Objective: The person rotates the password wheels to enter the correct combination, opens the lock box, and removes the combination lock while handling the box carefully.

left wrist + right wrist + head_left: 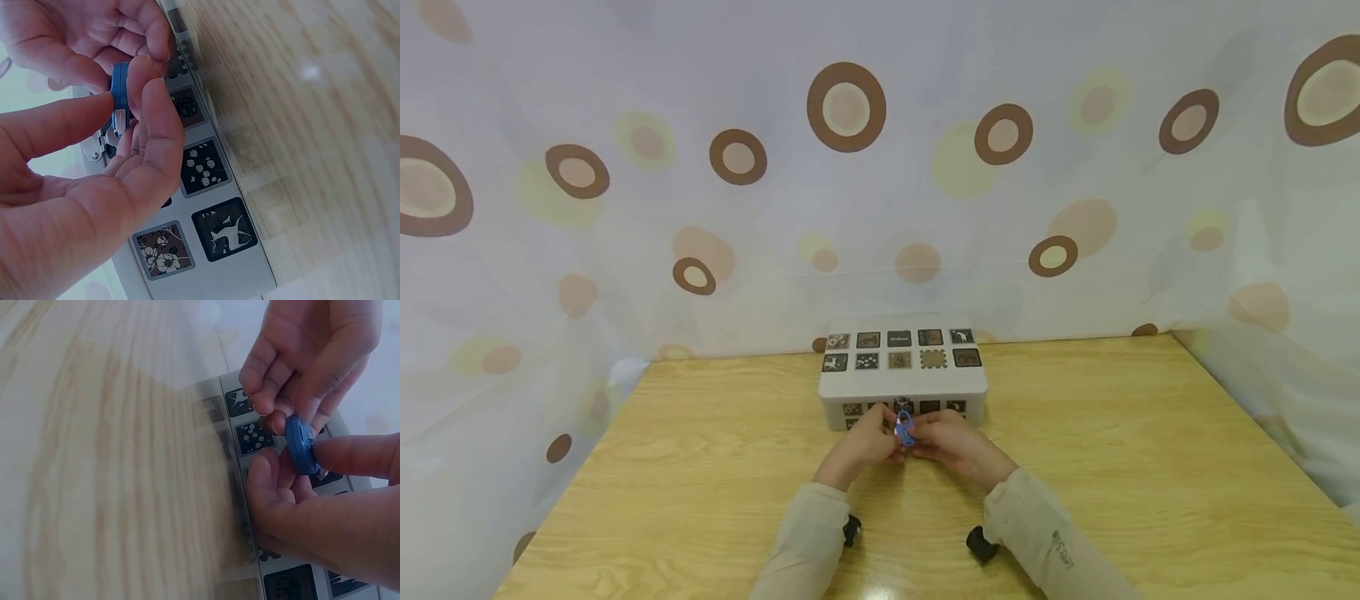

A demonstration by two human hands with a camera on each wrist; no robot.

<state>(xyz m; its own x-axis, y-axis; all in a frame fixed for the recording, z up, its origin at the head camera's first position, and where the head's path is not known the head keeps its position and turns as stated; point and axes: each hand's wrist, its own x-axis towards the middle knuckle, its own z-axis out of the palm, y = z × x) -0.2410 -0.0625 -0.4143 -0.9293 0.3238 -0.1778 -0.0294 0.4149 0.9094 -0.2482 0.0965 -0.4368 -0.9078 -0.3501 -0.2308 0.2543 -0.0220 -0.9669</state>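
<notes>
A small blue padlock is held between both hands, right in front of the metal clasp of a white box printed with dark picture squares. My left hand pinches the padlock between thumb and fingers from the left side. From the other side my right hand also pinches it, its thumb on the face of the blue body. The box lid is down. Fingers cover part of the padlock, and I cannot tell whether its shackle passes through the clasp.
The box stands at the back of a wood-grain table, near a white curtain with brown and yellow circles. Black wrist straps hang below both beige sleeves.
</notes>
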